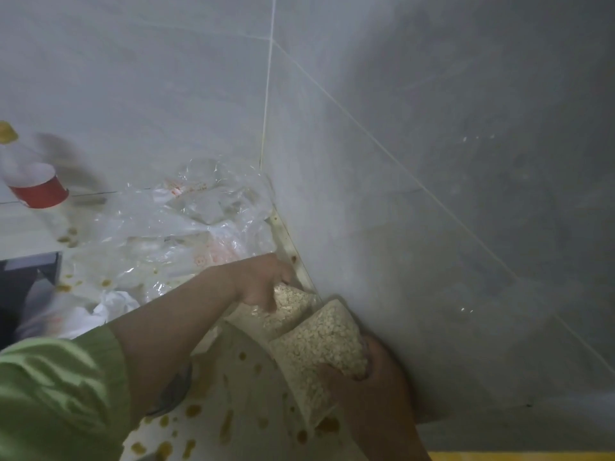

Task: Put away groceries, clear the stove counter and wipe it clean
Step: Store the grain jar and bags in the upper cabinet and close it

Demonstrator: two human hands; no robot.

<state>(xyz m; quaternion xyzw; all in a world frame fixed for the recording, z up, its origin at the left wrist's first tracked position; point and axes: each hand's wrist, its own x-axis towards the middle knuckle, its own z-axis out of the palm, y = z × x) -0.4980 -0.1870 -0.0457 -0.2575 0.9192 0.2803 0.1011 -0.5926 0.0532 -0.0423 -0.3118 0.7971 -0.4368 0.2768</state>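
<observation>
The grey tiled walls (432,161) fill most of the view and meet in a corner seam that drops toward the centre. Below them, from 6 to 9 o'clock, lies the pale counter top (246,377), spotted with yellow-brown splashes. A heap of crumpled clear plastic bags (199,211) sits against the corner at about 10 o'clock, and a blurred clear bottle with a red label and yellow cap (36,184) stands at the far 9 o'clock edge. The task's things are two clear plastic packets of pale flaked grain, pressed close together against the foot of the right wall just below centre. The farther packet (293,304) lies toward 11 o'clock of the nearer packet (319,354), whose long axis runs roughly from 1 to 7 o'clock along the wall. Each hand is already on its own packet, so neither has to reach. The left hand (263,281), coming in from 8 o'clock on a green-sleeved arm, curls its fingers down over the top of the farther packet and grips it. The right hand (369,371), rising from 5 o'clock, wraps round the lower half of the nearer packet, thumb across its front.
</observation>
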